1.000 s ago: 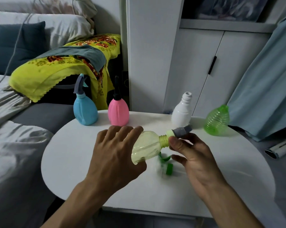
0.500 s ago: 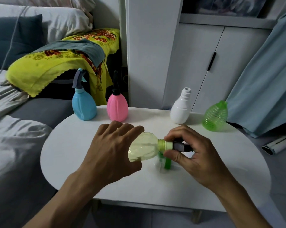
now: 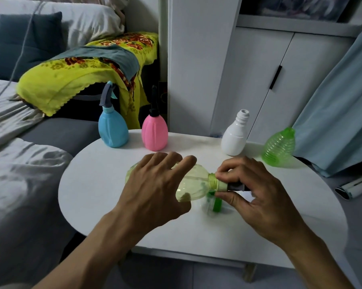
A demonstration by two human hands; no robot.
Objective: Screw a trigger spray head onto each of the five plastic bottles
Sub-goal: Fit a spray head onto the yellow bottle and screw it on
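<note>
The counter [image 3: 96,184] is bare along its left side and near edge; a hand can pass there unobstructed. The far edge carries four upright obstacles: the blue bottle [image 3: 113,130] and the pink bottle [image 3: 154,133] stand near each other at far left; the white bottle [image 3: 234,138] and the green ribbed bottle [image 3: 279,150] stand at far right; a wide open gap lies between the pink and white bottles. The centre is occupied by the left hand [image 3: 155,190], the right hand [image 3: 253,195] and the yellow bottle [image 3: 193,185] lying sideways between them; a green part [image 3: 217,203] lies on the counter just beneath the bottle neck. The right rim, forward of the green ribbed bottle, is open.
</note>
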